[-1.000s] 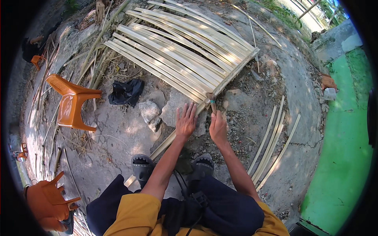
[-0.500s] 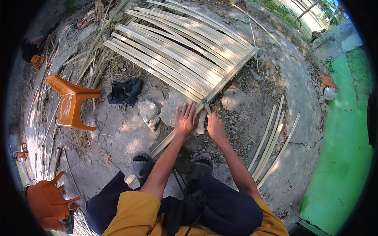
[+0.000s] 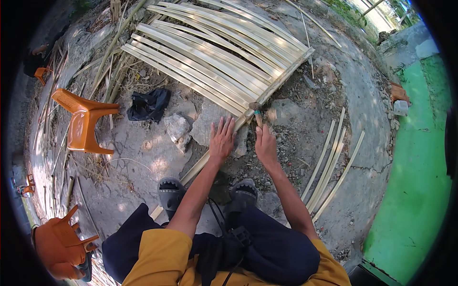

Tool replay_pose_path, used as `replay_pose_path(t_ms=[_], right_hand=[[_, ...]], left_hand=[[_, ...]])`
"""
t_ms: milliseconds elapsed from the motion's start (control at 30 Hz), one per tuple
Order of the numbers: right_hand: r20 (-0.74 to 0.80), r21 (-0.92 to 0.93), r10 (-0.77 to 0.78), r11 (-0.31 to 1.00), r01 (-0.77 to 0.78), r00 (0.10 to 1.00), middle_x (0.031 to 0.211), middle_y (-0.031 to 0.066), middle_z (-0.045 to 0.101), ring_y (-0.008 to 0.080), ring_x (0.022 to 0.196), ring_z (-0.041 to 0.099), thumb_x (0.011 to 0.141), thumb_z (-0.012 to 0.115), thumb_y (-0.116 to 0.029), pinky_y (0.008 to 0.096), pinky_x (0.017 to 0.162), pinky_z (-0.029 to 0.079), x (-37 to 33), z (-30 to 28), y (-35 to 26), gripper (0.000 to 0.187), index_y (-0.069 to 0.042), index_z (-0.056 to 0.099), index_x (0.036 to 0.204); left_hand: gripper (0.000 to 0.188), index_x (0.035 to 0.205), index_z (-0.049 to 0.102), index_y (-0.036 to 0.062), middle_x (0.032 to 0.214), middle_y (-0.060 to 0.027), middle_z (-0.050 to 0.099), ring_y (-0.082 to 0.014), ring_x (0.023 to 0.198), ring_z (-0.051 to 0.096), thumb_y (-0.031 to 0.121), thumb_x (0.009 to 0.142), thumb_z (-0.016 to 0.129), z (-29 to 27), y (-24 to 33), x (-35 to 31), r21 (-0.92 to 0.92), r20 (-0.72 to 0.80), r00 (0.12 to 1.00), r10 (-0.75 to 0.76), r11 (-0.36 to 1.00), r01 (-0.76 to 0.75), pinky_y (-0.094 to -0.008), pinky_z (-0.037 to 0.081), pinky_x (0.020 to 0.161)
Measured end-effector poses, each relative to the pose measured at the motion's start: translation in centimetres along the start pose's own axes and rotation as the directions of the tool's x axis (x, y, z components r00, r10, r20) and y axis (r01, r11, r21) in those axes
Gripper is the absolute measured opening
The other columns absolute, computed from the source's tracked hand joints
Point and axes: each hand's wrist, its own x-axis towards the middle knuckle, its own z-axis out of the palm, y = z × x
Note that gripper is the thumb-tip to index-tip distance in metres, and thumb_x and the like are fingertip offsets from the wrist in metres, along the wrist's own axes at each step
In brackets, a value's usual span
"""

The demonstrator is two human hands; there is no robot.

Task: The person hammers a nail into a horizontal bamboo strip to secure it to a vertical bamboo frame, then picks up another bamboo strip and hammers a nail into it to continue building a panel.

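My right hand (image 3: 266,144) is closed around the handle of a small hammer (image 3: 258,117). The hammer's head is over the long pale bamboo rail (image 3: 282,78), near the end of the nearest slat; I cannot tell whether it touches. My left hand (image 3: 222,143) lies flat, fingers stretched, against the lower stretch of that rail. Several split bamboo slats (image 3: 200,57) run side by side from the rail toward the upper left, forming a panel on the ground. Below my left hand, the rail passes down between my arm and the left shoe (image 3: 171,196).
An orange plastic chair (image 3: 86,121) stands at left, near a black plastic bag (image 3: 149,105) and a rough stone (image 3: 177,131). Several loose bamboo strips (image 3: 329,167) lie at right. Beyond them runs a green strip of surface (image 3: 410,181). Another person (image 3: 59,243) appears lower left.
The hammer and my right hand have moved slightly up and to the right. My left hand stays on the rail. The whole view has shifted a little.
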Motion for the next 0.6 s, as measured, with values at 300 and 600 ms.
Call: replay_pose_path(t_ms=[300,600], right_hand=[[0.024,-0.044,0.01,0.999,-0.009,1.0,0.065,0.028,0.061,0.0517,0.066,0.062,0.107,0.05,-0.023,0.059,0.055,0.045,-0.4,1.9,2.1,0.025,0.001,0.054,0.099],[0.144,-0.109,0.03,0.994,-0.014,0.989,0.069,0.0299,0.062,0.0526,0.067,0.063,0.108,0.047,-0.026,0.0598,0.06,0.047,-0.1,2.5,2.8,0.027,0.001,0.054,0.104]], left_hand=[[0.058,0.159,0.034,0.0115,0.166,-0.0064,0.035,-0.0316,0.155,0.027,0.031,0.106,0.044,0.6,-0.2,-0.1,0.007,0.014,1.0,0.011,1.0,-0.011,-0.0577,0.015,0.126],[0.059,0.159,0.035,0.0118,0.166,-0.0057,0.034,-0.0317,0.154,0.028,0.028,0.104,0.048,0.5,-0.1,0.8,0.029,-0.013,0.999,0.032,0.999,-0.032,-0.0568,0.017,0.126]])
